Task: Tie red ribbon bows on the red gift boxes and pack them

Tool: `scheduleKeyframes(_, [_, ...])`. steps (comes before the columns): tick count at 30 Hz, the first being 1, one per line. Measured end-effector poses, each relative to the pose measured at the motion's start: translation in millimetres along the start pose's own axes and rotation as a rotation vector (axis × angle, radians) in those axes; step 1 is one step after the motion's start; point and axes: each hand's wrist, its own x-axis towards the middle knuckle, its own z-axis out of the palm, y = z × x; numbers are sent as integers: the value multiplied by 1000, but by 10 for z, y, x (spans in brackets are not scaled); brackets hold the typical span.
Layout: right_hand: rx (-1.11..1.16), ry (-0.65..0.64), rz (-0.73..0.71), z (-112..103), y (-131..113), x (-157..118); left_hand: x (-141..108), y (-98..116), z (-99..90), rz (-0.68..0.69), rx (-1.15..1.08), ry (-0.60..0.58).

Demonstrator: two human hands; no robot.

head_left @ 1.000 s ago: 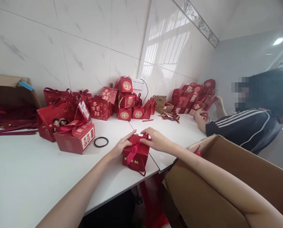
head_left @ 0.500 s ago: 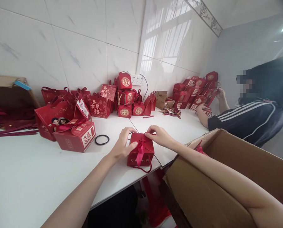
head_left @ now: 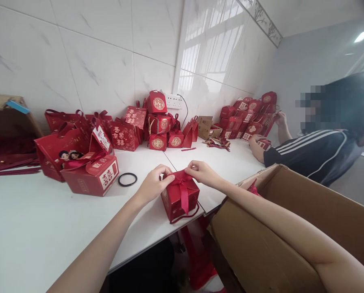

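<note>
A small red gift box [head_left: 177,199] stands near the front edge of the white table. Across its top runs a glossy red ribbon [head_left: 184,196] tied in a bow, one tail hanging down the front. My left hand [head_left: 155,183] pinches the bow's left side between thumb and finger. At the bow's right side, my right hand [head_left: 201,173] is closed with thumb and fingertips on the ribbon. A dark red twisted cord handle [head_left: 186,217] droops at the box's lower front.
Left of the box lie a black ring [head_left: 127,179] and a larger red box [head_left: 90,175]. Several red boxes [head_left: 159,124] are stacked along the wall. An open cardboard carton [head_left: 249,236] is at right, below my right arm. Beyond it a person [head_left: 310,146] handles red boxes.
The gift box has turned slightly on the table. My left hand has moved from the box's side up to the bow, and the ribbon is now spread between both hands.
</note>
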Motion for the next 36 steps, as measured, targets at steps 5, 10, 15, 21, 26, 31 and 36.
scheduleKeyframes(5, [400, -245, 137, -53, -17, -3, -15, -49, 18, -23, -89, 132])
scheduleKeyframes(10, [531, -381, 167, -111, 7, -15, -68, -60, 37, 137, 192, 179])
scheduleKeyframes(15, [546, -428, 125, -127, 56, -3, -83, -65, 38, 240, 209, 128])
scheduleKeyframes(21, [118, -177, 5, -100, 24, -35, -72, -74, 64, 286, 153, 35])
scheduleKeyframes(26, [-463, 15, -778, -86, -198, -338, -68, -87, 74, 287, 125, 60])
scheduleKeyframes(31, [-786, -194, -1129, 30, -278, -486, -90, -55, 84, 239, 93, 80])
scheduleKeyframes(36, [-814, -150, -1182, 69, -258, -473, -107, 6, 82, 230, 112, 57])
